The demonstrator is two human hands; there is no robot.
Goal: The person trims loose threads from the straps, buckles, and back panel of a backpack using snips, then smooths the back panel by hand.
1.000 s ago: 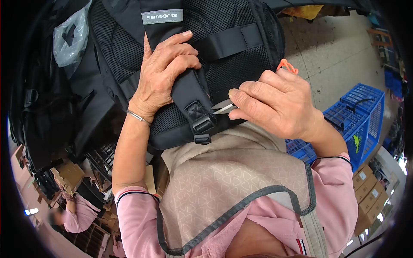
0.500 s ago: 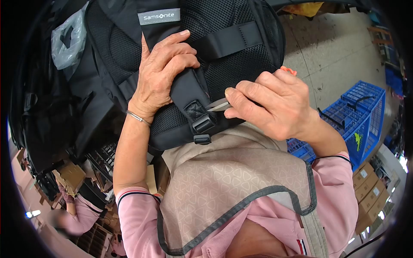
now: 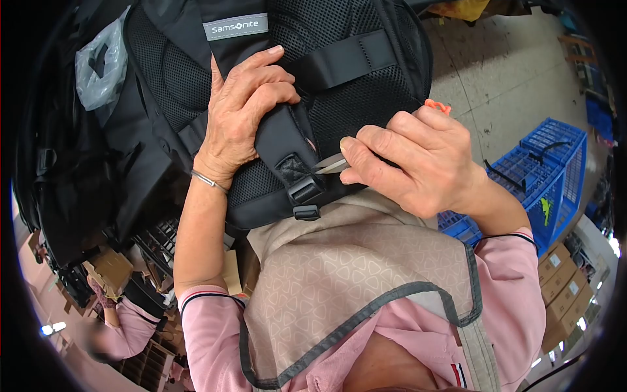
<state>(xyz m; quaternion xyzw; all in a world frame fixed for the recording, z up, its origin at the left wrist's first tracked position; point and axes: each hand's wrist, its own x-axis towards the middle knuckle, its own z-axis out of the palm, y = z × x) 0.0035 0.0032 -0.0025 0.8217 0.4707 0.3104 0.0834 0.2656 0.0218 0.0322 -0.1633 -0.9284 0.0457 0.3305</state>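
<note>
Plainly, the black backpack (image 3: 353,98) lay mesh side up in front of the person, its lower edge against the beige apron (image 3: 366,261). The left hand (image 3: 243,116) was curled over the shoulder strap (image 3: 279,138), below the grey label (image 3: 236,27). The right hand (image 3: 418,160) pinched small metal snips (image 3: 333,165), their tips just beside the strap's end, near the black buckle (image 3: 305,191); whether they touched it, I couldn't tell. Blue crates (image 3: 560,176) stood off to the right.
</note>
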